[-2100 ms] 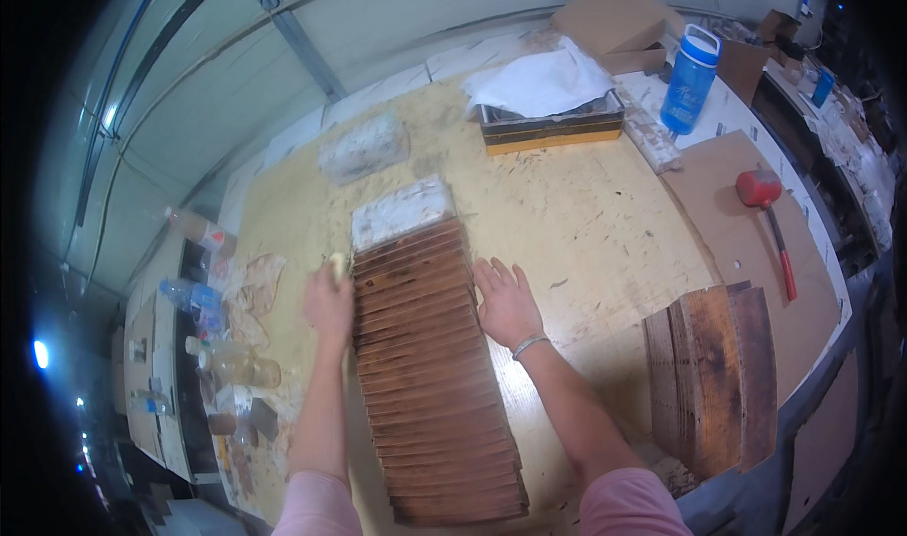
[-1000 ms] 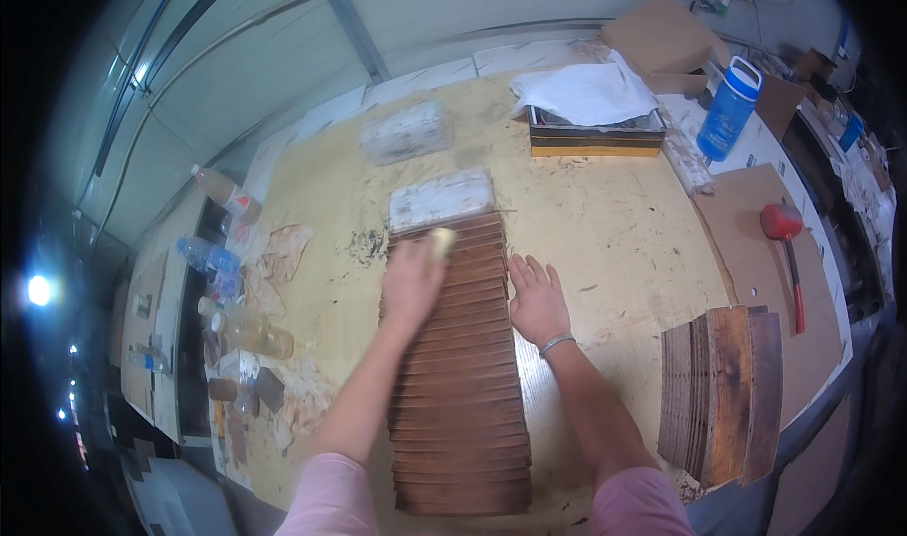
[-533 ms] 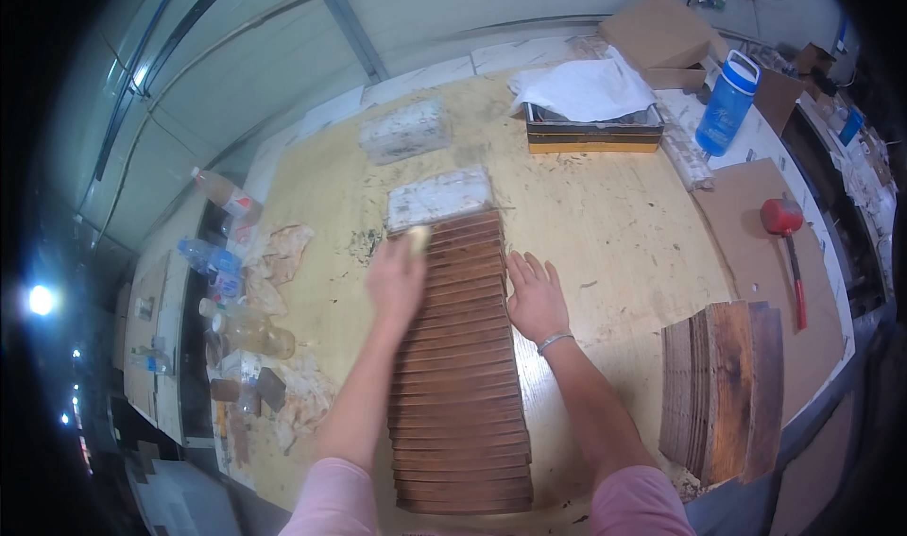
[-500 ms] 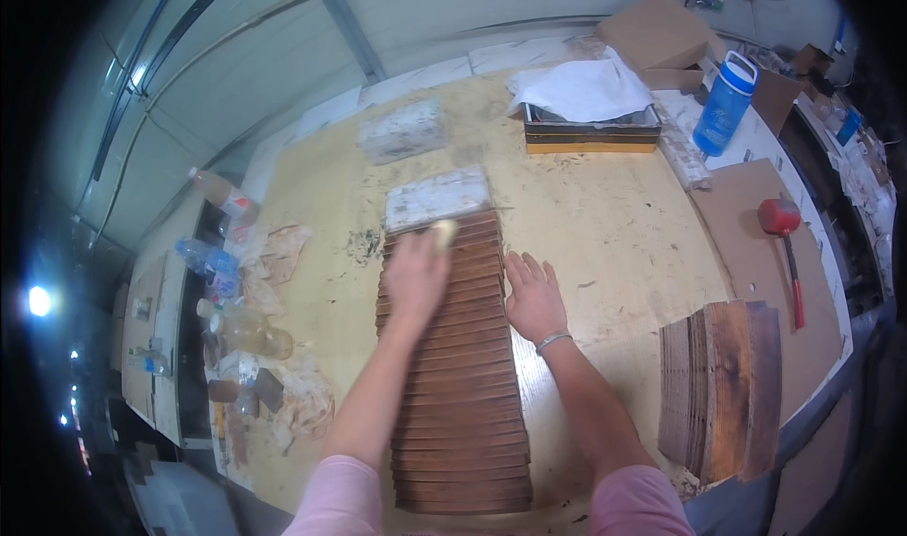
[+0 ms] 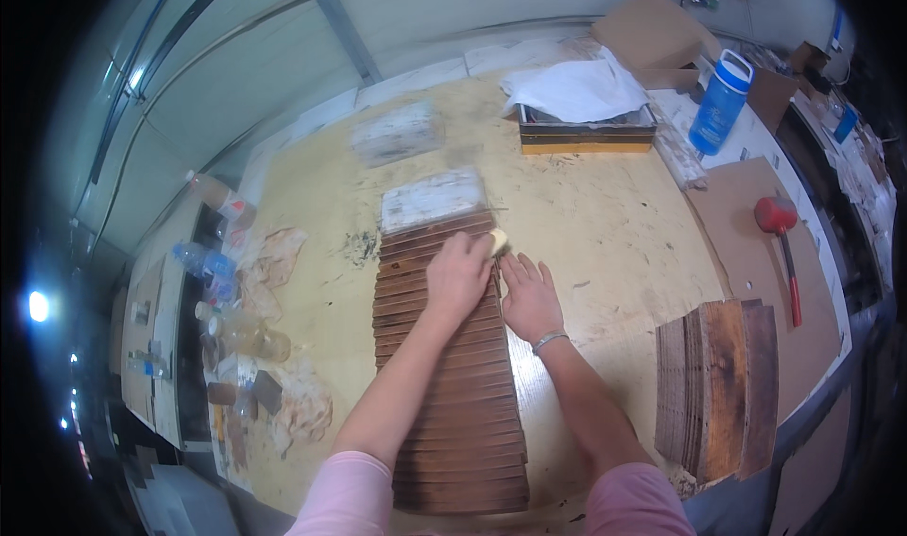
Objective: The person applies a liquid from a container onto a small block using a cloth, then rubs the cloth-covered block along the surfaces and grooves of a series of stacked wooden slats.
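A long row of overlapping reddish-brown wooden strips runs up the middle of the table toward me. My left hand is closed on a small pale yellow sponge-like pad at the row's right edge near its far end. My right hand, with a bracelet at the wrist, lies with fingers stretched out along the right edge of the strips, just nearer than the pad. A white smudged block sits against the far end of the row.
Another whitish block lies farther back. Bottles and stained cloths line the left edge. At right are a stack of wooden strips, a red mallet, and a blue bottle. A white cloth covers a box.
My left hand has moved right with the pad, from the middle of the strips to their right edge. My right hand has stayed nearly in place.
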Available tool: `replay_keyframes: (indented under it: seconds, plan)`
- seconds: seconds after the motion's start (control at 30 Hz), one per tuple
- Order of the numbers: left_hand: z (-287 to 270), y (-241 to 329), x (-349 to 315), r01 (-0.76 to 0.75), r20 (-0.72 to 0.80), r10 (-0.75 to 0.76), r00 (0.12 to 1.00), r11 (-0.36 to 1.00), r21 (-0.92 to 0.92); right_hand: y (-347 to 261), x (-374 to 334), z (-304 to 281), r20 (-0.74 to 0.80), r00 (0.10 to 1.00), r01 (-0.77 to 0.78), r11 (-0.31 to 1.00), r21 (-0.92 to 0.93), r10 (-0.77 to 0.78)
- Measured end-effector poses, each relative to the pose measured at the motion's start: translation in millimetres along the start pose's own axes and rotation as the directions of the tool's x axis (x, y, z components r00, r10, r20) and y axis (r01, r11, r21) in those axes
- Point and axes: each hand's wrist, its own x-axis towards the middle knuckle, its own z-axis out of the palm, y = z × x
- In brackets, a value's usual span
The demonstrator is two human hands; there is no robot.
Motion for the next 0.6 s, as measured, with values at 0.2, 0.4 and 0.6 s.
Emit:
replay_keyframes:
  seconds: [0.2,0.4,0.6]
  plan:
    - [-33.8,-119.4,-59.2,0.334,-0.137,-0.311,0.941,0.918,0.214,-5.8,0.8,-5.5,-0.022,1.000,0.007,1.000,0.009,-0.006]
    - [-46.8,-83.4,-59.2,0.332,-0.170,-0.313,0.934,0.938,0.097,0.1,-1.3,-4.0,0.024,1.000,-0.009,0.999,-0.040,0.010]
    - [-47.6,-64.0,-85.6,0.246,-0.093,-0.241,0.966,0.968,0.047,-2.5,-1.7,1.9,-0.002,1.000,0.009,0.999,-0.035,-0.009]
